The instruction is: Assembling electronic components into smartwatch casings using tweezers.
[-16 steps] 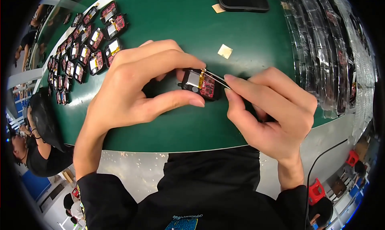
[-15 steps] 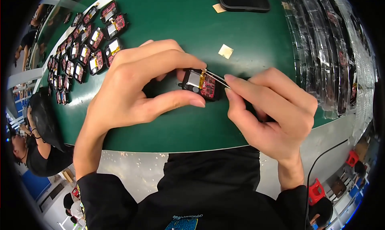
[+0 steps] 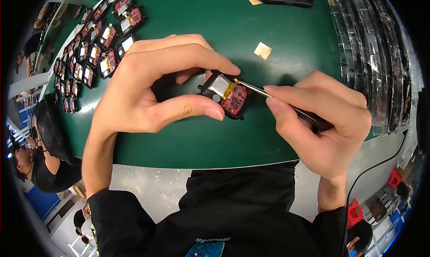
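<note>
The tweezer tips are being hidden where they meet the small black module (image 3: 225, 95), its red circuit board showing. The module is being pinched just above the green counter (image 3: 286, 37) by the left hand (image 3: 148, 89); the tweezers (image 3: 286, 107) are being clasped by the right hand (image 3: 322, 122).
</note>
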Demonstrator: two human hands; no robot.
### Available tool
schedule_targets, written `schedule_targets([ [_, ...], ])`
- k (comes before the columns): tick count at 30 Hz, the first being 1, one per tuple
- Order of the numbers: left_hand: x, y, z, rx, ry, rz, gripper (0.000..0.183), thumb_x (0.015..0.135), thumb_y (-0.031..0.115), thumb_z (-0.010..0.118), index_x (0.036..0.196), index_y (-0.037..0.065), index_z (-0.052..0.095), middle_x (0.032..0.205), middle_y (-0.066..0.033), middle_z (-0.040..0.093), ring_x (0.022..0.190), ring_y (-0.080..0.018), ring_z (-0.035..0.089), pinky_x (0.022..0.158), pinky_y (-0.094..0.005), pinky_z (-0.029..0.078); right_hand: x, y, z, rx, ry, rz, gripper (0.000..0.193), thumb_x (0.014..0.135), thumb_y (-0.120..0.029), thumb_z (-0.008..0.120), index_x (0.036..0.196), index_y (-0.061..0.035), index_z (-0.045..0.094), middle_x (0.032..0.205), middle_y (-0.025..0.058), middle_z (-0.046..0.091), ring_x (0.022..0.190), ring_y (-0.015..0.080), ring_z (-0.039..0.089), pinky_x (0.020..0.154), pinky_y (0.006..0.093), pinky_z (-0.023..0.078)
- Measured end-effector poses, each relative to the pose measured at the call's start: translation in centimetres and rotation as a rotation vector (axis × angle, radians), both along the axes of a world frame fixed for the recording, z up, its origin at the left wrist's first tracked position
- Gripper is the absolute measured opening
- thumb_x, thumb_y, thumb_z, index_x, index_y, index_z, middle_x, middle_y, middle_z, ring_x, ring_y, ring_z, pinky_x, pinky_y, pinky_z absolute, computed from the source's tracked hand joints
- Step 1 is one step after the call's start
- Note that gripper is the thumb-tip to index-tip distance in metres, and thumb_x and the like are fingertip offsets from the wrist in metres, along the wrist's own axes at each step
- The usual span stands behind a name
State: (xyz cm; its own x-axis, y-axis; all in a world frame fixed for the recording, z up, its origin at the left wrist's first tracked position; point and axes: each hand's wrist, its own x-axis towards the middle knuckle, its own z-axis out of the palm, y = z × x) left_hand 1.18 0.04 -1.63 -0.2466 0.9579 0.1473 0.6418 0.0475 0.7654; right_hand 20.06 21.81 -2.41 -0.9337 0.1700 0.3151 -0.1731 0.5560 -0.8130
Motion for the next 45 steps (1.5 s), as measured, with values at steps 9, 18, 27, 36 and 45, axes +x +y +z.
schedule_targets([
  [9,0.5,0.2,0.2,0.015,0.083,-0.011,0.065,0.075,0.047,0.095,0.114,-0.003,0.082,0.1,-0.0104,0.077,0.076,-0.0168,0.062,0.062,-0.0285,0.043,0.0,-0.1,0.1,-0.013,-0.015,0.003,0.023,0.08,0.011,0.082,0.101,0.003,0.085,0.073,0.0045,0.068,0.057,0.0071,0.055,0.051,0.0236,0.034],
  [18,0.8,0.5,0.4,0.062,0.163,-0.051,0.056,0.074,0.039,0.095,0.109,-0.003,0.082,0.098,-0.0136,0.078,0.083,-0.0265,0.071,0.078,-0.0359,0.053,0.0,0.0,-0.2,-0.024,0.005,0.001,0.023,0.079,0.011,0.081,0.1,0.003,0.085,0.071,0.0034,0.067,0.055,0.006,0.052,0.05,0.0232,0.032],
  [27,0.8,0.3,0.4,0.062,0.144,-0.039,0.054,0.075,0.037,0.095,0.108,-0.003,0.082,0.098,-0.0131,0.077,0.085,-0.026,0.071,0.078,-0.0356,0.053,0.1,-0.5,-0.2,0.022,0.042,-0.004,0.023,0.078,0.012,0.081,0.098,0.0013,0.085,0.07,0.0016,0.065,0.052,0.0033,0.047,0.048,0.0222,0.029],
  [36,1.1,0.2,0.5,0.028,0.174,0.013,0.06,0.067,0.025,0.101,0.117,0.003,0.077,0.084,-0.0042,0.066,0.071,-0.0169,0.054,0.066,-0.0309,0.041,0.2,-0.5,-0.1,-0.045,0.077,-0.113,0.02,0.079,0.01,0.083,0.097,0.0015,0.083,0.07,0.0021,0.063,0.049,0.0059,0.046,0.046,0.025,0.031],
  [45,1.4,1.0,1.4,0.007,0.338,-0.034,0.057,0.073,0.026,0.1,0.12,0.004,0.078,0.103,-0.0098,0.077,0.088,-0.0286,0.07,0.077,-0.0392,0.051,0.1,-0.4,-0.1,-0.114,0.172,-0.166,0.017,0.086,0.003,0.083,0.102,-0.0009,0.085,0.071,0.0018,0.065,0.05,0.0072,0.05,0.046,0.0276,0.036],
])
